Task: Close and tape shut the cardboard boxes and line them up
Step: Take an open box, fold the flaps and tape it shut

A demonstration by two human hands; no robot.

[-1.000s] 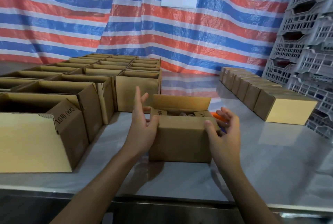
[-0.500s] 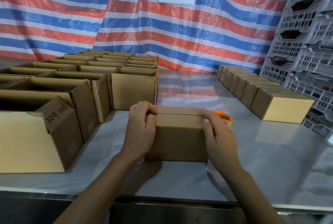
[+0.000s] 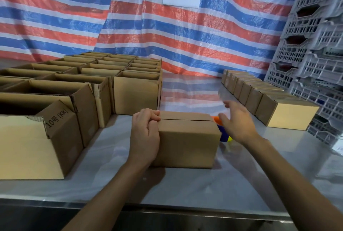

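Observation:
A small cardboard box (image 3: pixel 187 141) stands on the metal table (image 3: pixel 185 184) in front of me, its top flaps folded down with a seam between them. My left hand (image 3: pixel 145 134) grips the box's left end, fingers curled over the top edge. My right hand (image 3: pixel 236 121) hovers open to the right of the box, fingers spread, off the cardboard. Behind the box's right end an orange and blue tape dispenser (image 3: pixel 222 132) is partly hidden by the box and my right hand.
Several open boxes (image 3: pixel 133 95) fill the left side of the table, the nearest marked "10号 (KK)" (image 3: pixel 37 147). A row of closed boxes (image 3: pixel 284 115) runs along the right. Grey plastic crates (image 3: pixel 315 45) are stacked at the far right. A striped tarp hangs behind.
The box's flaps went from open to folded shut. My right hand has since lifted off the box and moved right toward the tape dispenser; my left hand stays on the left end.

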